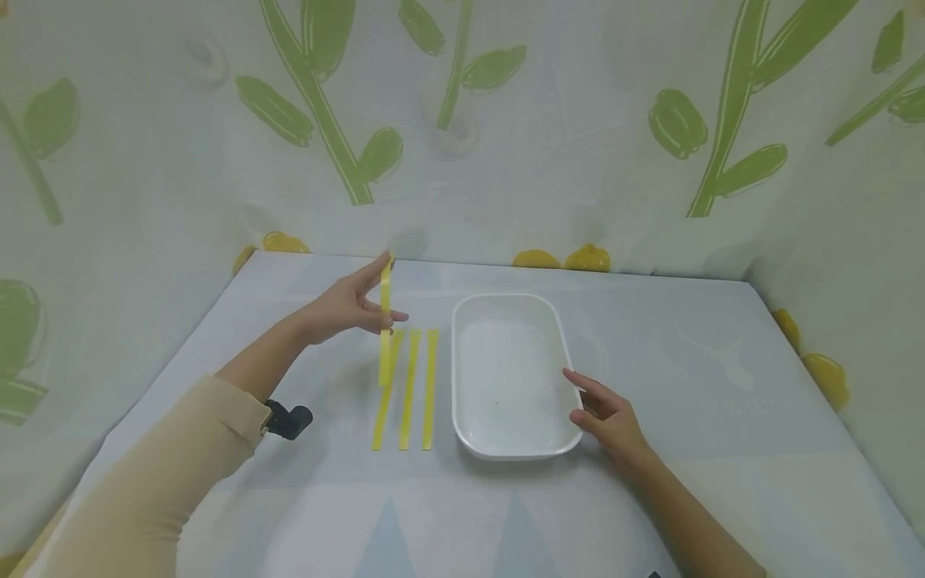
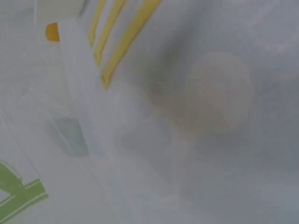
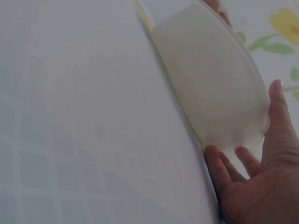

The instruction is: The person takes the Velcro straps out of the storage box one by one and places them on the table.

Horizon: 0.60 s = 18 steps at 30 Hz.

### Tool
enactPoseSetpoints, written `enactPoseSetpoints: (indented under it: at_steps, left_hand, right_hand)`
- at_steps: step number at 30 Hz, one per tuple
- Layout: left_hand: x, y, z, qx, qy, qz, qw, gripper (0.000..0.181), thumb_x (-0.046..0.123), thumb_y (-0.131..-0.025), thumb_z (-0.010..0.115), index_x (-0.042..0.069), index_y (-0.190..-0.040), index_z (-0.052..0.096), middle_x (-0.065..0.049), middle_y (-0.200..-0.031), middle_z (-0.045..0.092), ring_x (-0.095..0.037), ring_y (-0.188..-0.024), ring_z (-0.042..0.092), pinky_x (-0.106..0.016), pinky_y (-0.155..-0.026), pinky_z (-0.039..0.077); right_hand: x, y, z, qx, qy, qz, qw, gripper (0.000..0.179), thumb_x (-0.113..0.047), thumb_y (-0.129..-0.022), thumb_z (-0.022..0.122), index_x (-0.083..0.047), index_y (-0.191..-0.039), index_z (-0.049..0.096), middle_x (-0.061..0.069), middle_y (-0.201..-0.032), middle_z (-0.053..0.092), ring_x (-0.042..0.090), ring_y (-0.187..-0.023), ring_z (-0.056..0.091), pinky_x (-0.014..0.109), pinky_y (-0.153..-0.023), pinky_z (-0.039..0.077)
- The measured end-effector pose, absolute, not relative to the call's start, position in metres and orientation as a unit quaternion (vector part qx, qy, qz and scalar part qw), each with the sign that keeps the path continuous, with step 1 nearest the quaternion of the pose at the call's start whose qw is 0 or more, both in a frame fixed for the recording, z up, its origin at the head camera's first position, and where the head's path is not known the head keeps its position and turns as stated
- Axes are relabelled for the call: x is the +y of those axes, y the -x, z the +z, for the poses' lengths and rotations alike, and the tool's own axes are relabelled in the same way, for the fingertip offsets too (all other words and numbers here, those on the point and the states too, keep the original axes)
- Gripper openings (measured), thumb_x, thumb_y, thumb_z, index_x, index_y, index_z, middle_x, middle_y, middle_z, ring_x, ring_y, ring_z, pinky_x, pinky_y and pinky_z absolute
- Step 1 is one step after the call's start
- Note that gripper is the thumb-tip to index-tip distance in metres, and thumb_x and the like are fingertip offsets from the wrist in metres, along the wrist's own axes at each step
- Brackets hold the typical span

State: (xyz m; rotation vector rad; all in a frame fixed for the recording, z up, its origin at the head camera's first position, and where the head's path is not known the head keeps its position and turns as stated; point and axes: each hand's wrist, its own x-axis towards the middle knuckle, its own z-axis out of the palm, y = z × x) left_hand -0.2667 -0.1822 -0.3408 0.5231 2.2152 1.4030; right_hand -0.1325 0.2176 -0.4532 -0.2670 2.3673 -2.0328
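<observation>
My left hand (image 1: pixel 350 305) pinches the top end of a yellow strip (image 1: pixel 385 357) that hangs down above the table, left of the basin. Three more yellow strips (image 1: pixel 429 393) lie side by side beneath and beside it. A white rectangular basin (image 1: pixel 458 361) with rounded corners stands in the middle. At its right side, my right hand (image 1: pixel 610 421) holds the rim and wall near the front corner. In the right wrist view, fingers (image 3: pixel 217 163) touch the basin's outer wall. The left wrist view shows the lying strips (image 2: pixel 128 39) but not the left hand.
The pale table (image 1: pixel 686 514) carries light blue triangle shapes. Behind it and at both sides hang cloth walls (image 1: pixel 578 160) with green leaves and yellow flowers. A black strap device (image 1: pixel 289 421) sits on the left wrist.
</observation>
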Motion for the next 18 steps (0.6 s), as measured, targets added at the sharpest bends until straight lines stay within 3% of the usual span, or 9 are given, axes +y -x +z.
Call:
enactPoseSetpoints:
  at_steps: [7,14,18]
  left_hand:
    - [-0.201,0.248,-0.358,0.81,-0.17,0.507,0.243,0.108,0.012,-0.081,0.074,0.029,-0.152,-0.005,0.006,-0.16,-0.003,-0.026,-0.115,0.059,-0.032,-0.08,0.054]
    - [-0.207,0.237,-0.38,0.816,-0.156,0.5,0.245,0.107,0.006,-0.08,0.073,0.029,-0.153,-0.002,0.0,-0.16,-0.002,-0.025,-0.122,0.054,-0.032,-0.077,0.055]
    - [-0.207,0.236,-0.391,0.826,-0.147,0.48,0.255,0.11,0.012,-0.078,0.077,0.028,-0.153,-0.001,-0.006,-0.16,0.001,-0.027,-0.128,0.048,-0.031,-0.082,0.052]
  right_hand:
    - [0.216,0.133,-0.455,0.761,0.083,-0.643,0.01,0.05,-0.006,-0.087,0.066,-0.004,-0.135,0.05,-0.02,-0.132,0.05,0.04,-0.127,0.043,0.02,-0.087,0.048]
    - [0.216,0.132,-0.455,0.776,0.067,-0.627,0.012,0.053,-0.01,-0.087,0.067,-0.001,-0.135,0.049,0.01,-0.144,0.045,0.042,-0.129,0.041,0.023,-0.088,0.048]
    - [0.218,0.133,-0.454,0.775,0.066,-0.628,0.011,0.053,-0.01,-0.087,0.067,-0.002,-0.136,0.049,-0.009,-0.139,0.048,0.042,-0.129,0.041,0.022,-0.088,0.049]
